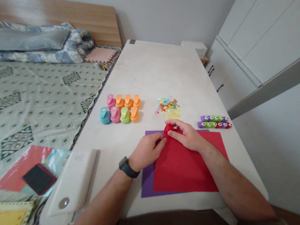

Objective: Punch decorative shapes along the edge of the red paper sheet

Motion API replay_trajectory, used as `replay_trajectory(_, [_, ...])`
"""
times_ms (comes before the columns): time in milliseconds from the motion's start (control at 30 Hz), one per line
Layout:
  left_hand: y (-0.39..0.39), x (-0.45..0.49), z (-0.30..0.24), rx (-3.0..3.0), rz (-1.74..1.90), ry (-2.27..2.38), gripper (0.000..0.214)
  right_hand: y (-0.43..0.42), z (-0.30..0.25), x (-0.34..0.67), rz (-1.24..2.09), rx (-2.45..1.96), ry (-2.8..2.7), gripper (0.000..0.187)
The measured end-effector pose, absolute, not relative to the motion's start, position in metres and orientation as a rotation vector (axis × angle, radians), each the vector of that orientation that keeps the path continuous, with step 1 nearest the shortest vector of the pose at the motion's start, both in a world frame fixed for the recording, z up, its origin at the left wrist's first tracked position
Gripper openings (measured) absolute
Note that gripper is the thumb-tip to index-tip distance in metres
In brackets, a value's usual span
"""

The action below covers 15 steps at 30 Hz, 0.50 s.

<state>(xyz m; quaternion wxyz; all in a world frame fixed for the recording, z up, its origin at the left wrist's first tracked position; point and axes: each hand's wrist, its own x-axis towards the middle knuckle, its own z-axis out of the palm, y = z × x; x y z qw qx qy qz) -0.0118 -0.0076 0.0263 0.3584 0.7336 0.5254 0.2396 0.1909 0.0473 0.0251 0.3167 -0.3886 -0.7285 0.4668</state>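
Observation:
A red sheet of paper (186,171) lies over a purple sheet (147,182) in front of me. My left hand (149,147) pinches the red sheet near its far left corner. Around a small red paper punch (168,128) at that corner, the fingers of my right hand (186,134) are closed. Whether the paper sits inside the punch's slot is hidden by my fingers. Just beyond the punch lies a scatter of colourful paper cutouts (167,106).
Several larger punches (120,109) stand in two rows at left. Small purple, green and red punches (214,122) are lined up at right. A white device (74,179) lies at the near left edge, beside a bed with packaged paper (26,168) and a dark case (39,178).

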Motion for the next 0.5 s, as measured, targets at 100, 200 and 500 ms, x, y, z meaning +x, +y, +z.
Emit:
replay_trajectory(100, [-0.0078, -0.0116, 0.0257, 1.898, 0.618, 1.356, 0.031, 0.0476, 0.0257, 0.1906, 1.23, -1.023, -1.917, 0.035])
replay_trajectory(200, [-0.0085, -0.0116, 0.0246, 1.898, 0.619, 1.356, 0.031, 0.0476, 0.0267, 0.1901, 1.242, -1.0, -1.918, 0.033])
replay_trajectory(500, [-0.0079, -0.0122, 0.0249, 1.903, 0.611, 1.362, 0.031, 0.0474, 0.0269, 0.1889, 1.255, -0.973, -1.906, 0.03])
